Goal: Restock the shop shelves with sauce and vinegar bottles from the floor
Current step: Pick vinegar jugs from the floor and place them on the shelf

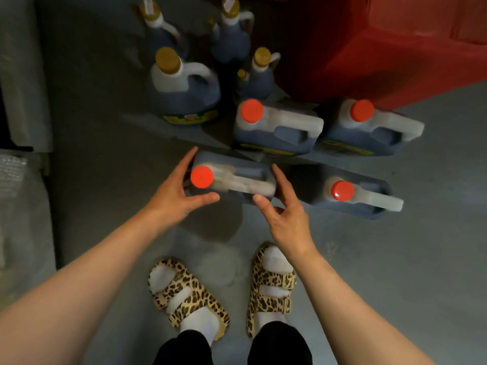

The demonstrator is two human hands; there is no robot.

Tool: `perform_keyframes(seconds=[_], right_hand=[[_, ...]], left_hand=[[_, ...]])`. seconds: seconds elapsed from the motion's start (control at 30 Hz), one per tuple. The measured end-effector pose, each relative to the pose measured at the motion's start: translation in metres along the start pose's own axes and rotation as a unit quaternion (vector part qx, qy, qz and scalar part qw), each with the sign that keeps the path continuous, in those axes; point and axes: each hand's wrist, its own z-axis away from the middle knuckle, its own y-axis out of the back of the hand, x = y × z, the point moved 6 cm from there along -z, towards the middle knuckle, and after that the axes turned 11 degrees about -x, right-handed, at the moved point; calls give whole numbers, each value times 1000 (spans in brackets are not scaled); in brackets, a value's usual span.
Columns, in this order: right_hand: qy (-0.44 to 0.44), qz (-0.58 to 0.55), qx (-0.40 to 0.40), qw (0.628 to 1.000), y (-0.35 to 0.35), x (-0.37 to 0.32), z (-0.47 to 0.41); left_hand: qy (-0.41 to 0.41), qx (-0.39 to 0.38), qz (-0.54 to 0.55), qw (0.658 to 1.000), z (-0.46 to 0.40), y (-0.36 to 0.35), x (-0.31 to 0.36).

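Standing on the grey floor (110,180), the red-capped jug (232,177) sits between the left hand (174,196) and right hand (287,214), fingers spread against its sides, not curled; full and probably heavy, so its moulded handle seems the safest grip.

Both bare forearms are reaching downward, the left hand (175,196) and right hand (286,213) spreading fingers and thumbs apart.
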Motion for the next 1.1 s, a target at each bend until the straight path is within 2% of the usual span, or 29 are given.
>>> perform_keyframes(seconds=[0.33, 0.57, 0.67, 0.8, 1.0, 1.1], right_hand=[[45, -28, -86, 995, -11, -3, -29], [93, -45, -34, 994, 0, -15, -44], [94, -65, -13, 993, 2, -26, -43], [45, -69, -27, 996, 2, -39, -47], [-26, -28, -134, 990, -25, -80, -19], [-40, 1, -236, 971, -38, -118, 7]], left_hand=[[7, -14, -112, 994, -27, 26, 1], [-19, 26, -153, 988, -37, 33, 22], [16, 26, -173, 984, -35, 35, 26], [89, 36, -133, 986, -10, 33, 17], [184, 55, -36, 981, 84, 25, 4], [207, 85, 66, 972, 133, 25, 13]])
